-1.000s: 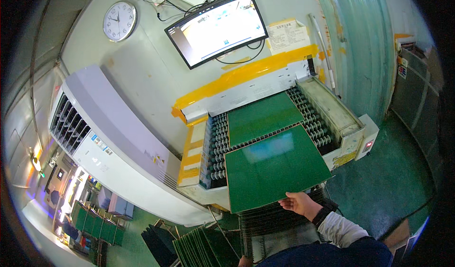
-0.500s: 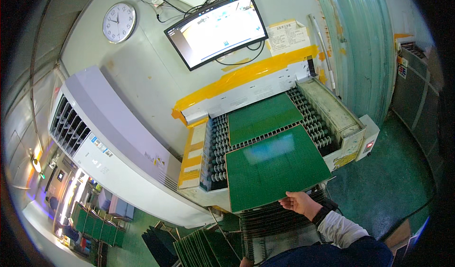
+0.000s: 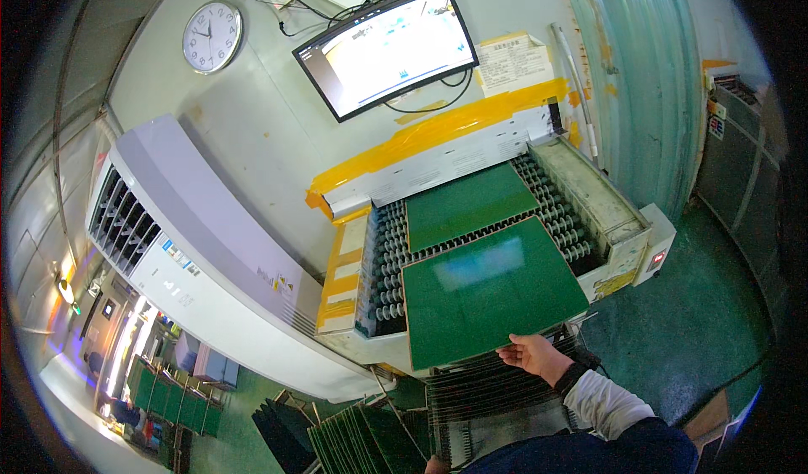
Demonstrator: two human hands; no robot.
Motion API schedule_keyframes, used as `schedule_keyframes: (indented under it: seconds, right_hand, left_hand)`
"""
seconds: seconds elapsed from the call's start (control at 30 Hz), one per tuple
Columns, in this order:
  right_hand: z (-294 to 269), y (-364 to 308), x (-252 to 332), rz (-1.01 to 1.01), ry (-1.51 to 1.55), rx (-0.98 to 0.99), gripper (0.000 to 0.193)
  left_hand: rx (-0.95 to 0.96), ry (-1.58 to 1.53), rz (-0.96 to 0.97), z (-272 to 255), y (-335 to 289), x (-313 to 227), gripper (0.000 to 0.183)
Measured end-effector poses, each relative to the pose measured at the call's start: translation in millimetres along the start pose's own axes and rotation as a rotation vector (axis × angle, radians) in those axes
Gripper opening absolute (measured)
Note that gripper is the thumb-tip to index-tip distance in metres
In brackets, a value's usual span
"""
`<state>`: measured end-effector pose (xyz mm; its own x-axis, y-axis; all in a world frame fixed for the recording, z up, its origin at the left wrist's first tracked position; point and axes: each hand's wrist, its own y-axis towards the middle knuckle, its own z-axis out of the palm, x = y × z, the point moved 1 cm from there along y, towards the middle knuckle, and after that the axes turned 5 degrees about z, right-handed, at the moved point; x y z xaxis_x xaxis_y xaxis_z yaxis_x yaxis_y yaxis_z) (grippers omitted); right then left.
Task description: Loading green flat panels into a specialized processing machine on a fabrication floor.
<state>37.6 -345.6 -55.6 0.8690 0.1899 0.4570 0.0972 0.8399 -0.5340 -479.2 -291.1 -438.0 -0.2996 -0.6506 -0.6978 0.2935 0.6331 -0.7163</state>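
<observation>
My right hand is at the near edge of a glossy green board, its thumb on top and its fingers curled at the edge, closed on it. The board's far part lies over the rollers of a conveyor machine, and its near part overhangs the front. Beyond it, a second green board lies flat on the rollers. Only a small bit of my left hand shows at the lower edge; its fingers are hidden. Under the overhanging board is a rack of stacked dark boards.
More green boards stand upright in a rack at lower left, beside dark panels. A tall white air conditioner flanks the machine. A control box juts from its right. A monitor and clock hang on the wall.
Both green boards have shifted slightly away from me, toward the machine's far side. My right hand has moved a little with the near board's edge.
</observation>
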Motion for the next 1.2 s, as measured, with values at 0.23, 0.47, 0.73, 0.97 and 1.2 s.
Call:
schedule_keyframes:
  seconds: [0.23, 0.47, 0.73, 0.97, 1.2]
  right_hand:
    - [0, 0, 4, 0.008, 0.017, -0.026, 0.027]
    - [-2, 1, 9, -0.029, -0.029, 0.023, 0.031]
    - [-5, 11, 16, -0.004, -0.028, 0.017, 0.032]
    - [-3, 21, 21, -0.015, -0.017, 0.022, 0.031]
    - [-8, 35, 26, -0.017, 0.001, 0.023, 0.028]
  left_hand:
    - [-0.029, 0.497, 0.069, 21, 14, -12, 0.045]
    - [-0.029, 0.585, 0.084, 23, 9, -17, 0.051]
    - [-0.022, 0.666, 0.114, 24, 5, -16, 0.059]
    - [-0.007, 0.748, 0.186, 19, 3, -9, 0.068]
    - [0.025, 0.926, 0.192, 20, -2, -3, 0.055]
